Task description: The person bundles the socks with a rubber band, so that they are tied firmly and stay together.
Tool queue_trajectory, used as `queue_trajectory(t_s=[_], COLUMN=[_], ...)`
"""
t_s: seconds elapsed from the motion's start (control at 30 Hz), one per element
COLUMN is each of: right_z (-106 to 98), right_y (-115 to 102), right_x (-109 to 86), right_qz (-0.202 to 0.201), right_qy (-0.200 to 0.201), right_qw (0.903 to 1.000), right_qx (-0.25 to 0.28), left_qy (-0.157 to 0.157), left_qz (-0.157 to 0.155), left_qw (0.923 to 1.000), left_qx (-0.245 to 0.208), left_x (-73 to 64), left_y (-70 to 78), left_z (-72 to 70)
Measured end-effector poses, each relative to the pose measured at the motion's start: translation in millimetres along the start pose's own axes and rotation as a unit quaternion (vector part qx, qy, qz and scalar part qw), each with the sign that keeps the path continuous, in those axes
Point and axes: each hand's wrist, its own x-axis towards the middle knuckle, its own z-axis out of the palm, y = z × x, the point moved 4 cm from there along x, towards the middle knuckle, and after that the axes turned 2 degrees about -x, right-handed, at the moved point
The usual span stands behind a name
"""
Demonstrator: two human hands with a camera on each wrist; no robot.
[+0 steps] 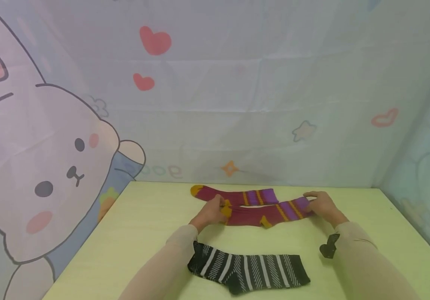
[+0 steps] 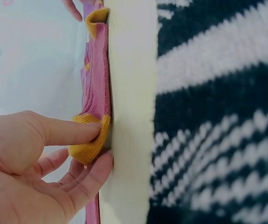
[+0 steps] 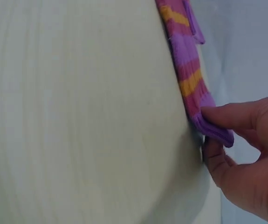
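A maroon sock point(image 1: 250, 216) with a yellow toe and heel and a purple-striped cuff stretches between my two hands. Its yellow toe point(image 2: 89, 144) is pinched by the thumb and fingers of my left hand point(image 1: 212, 210). At the other end, my right hand point(image 1: 324, 207) pinches the purple cuff point(image 3: 210, 126) between thumb and fingers. Just behind lies a second maroon sock point(image 1: 226, 196) of the same pattern, flat on the table, partly overlapped by the first. Nearer to me, a black sock point(image 1: 252, 271) with white stripes lies flat below both hands.
The pale yellow table point(image 1: 140, 225) carries all the socks. Along its back edge hangs a cloth backdrop point(image 1: 215, 104) printed with a rabbit and hearts. A small black object point(image 1: 329, 246) sits at the right sleeve.
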Motion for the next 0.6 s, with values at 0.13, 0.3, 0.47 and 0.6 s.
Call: queue_trajectory(t_s=[0.13, 0.3, 0.47, 0.6], right_z=[-5, -9, -10, -7], right_y=[-4, -2, 5, 9], right_x=[-2.6, -2.1, -0.6, -2.9], right_qz=[0.039, 0.076, 0.090, 0.096], right_qy=[-0.002, -0.014, -0.014, -0.029], right_qw=[0.9981, 0.9885, 0.9867, 0.9840], right_qx=[0.048, 0.130, 0.135, 0.147], left_qy=[0.000, -0.001, -0.002, -0.007], left_qz=[0.008, 0.017, 0.030, 0.037], left_qw=[1.0000, 0.9998, 0.9993, 0.9992], left_qx=[0.004, -0.010, -0.020, -0.011], left_x=[-0.1, 1.2, 1.7, 0.8], left_y=[-0.7, -1.7, -1.4, 0.7], left_z=[-0.3, -1.1, -1.4, -1.6])
